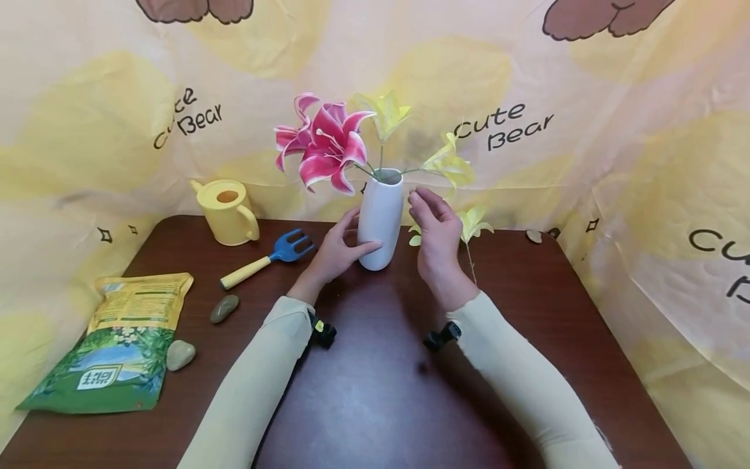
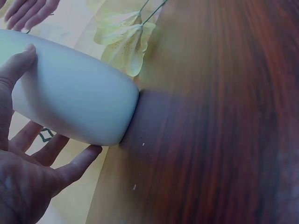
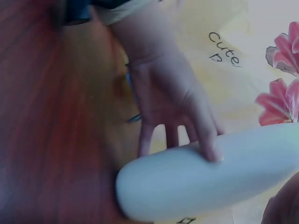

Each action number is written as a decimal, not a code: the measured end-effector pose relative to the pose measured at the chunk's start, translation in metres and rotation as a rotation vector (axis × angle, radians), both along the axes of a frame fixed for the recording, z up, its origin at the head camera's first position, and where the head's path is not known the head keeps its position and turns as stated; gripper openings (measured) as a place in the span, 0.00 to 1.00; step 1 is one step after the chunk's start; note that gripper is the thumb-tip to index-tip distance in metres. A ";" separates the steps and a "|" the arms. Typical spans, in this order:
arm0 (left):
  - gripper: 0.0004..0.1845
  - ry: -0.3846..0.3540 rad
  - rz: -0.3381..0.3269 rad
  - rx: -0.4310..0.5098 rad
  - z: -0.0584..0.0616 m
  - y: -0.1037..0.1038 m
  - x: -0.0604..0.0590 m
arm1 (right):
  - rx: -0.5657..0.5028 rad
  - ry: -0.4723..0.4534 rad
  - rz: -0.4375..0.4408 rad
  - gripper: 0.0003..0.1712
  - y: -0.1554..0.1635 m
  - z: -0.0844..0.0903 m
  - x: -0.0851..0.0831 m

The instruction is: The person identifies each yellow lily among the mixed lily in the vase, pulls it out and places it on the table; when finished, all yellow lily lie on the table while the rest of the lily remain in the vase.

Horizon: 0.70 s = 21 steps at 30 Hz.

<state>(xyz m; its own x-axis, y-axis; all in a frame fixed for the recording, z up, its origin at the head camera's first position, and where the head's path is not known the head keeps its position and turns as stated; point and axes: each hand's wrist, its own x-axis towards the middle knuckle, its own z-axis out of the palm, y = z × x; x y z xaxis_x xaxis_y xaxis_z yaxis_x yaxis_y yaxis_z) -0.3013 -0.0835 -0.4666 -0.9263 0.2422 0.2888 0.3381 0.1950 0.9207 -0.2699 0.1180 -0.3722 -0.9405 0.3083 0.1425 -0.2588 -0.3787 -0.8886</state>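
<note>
A smooth white vase (image 1: 381, 221), tall with a rounded base, is shown upright at the back middle of the brown table (image 1: 375, 391). It is held low by the left hand (image 1: 336, 251), thumb in front, fingers curled behind. The right hand (image 1: 436, 234) is poised just beside its rim, fingers loosely bent, nothing gripped. Pink lilies (image 1: 322, 143) and pale yellow blooms (image 1: 448, 163) are carried in it.

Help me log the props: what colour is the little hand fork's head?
Blue, on a yellow handle; the hand fork shows best in the head view.
</note>
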 end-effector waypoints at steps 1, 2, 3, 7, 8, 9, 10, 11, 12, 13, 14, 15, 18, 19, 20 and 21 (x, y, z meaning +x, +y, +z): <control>0.44 -0.002 0.000 0.002 0.000 0.000 0.000 | -0.011 0.002 -0.014 0.16 -0.005 0.002 -0.005; 0.44 -0.005 0.001 0.005 -0.001 0.000 0.000 | -0.026 0.003 -0.027 0.15 -0.010 0.004 -0.009; 0.44 -0.009 -0.001 0.008 -0.001 -0.001 0.000 | -0.041 0.005 -0.037 0.13 -0.014 0.005 -0.013; 0.44 -0.020 -0.007 0.015 -0.002 0.000 0.000 | -0.126 0.002 -0.075 0.03 -0.028 0.013 -0.024; 0.44 -0.017 -0.010 0.017 -0.002 0.000 0.000 | -0.150 0.002 -0.081 0.04 -0.031 0.016 -0.026; 0.44 -0.011 -0.012 0.020 -0.002 0.000 0.000 | -0.164 0.001 -0.087 0.06 -0.033 0.018 -0.027; 0.45 -0.007 -0.012 0.019 -0.002 0.000 0.000 | -0.178 -0.002 -0.093 0.07 -0.035 0.020 -0.028; 0.45 -0.001 -0.015 0.021 -0.002 0.000 0.000 | -0.189 -0.006 -0.099 0.07 -0.036 0.021 -0.028; 0.45 0.003 -0.017 0.022 -0.002 0.000 0.000 | -0.197 -0.007 -0.104 0.05 -0.037 0.022 -0.029; 0.45 0.005 -0.019 0.024 -0.002 0.000 0.000 | -0.207 -0.009 -0.108 0.06 -0.038 0.023 -0.030; 0.45 0.007 -0.021 0.026 -0.002 0.000 0.000 | -0.212 -0.011 -0.111 0.06 -0.039 0.024 -0.031; 0.46 0.006 -0.022 0.030 -0.002 0.001 0.000 | -0.216 -0.013 -0.112 0.06 -0.039 0.025 -0.031; 0.46 -0.005 -0.017 0.034 0.000 0.002 0.000 | -0.212 -0.010 -0.111 0.05 -0.040 0.026 -0.032; 0.46 -0.010 -0.014 0.034 0.001 0.002 0.000 | -0.208 -0.005 -0.109 0.07 -0.040 0.027 -0.033; 0.46 -0.015 -0.012 0.033 0.003 0.003 0.002 | -0.203 0.001 -0.107 0.06 -0.039 0.028 -0.033; 0.46 -0.022 -0.010 0.032 0.007 0.003 0.004 | -0.198 0.007 -0.106 0.06 -0.038 0.029 -0.033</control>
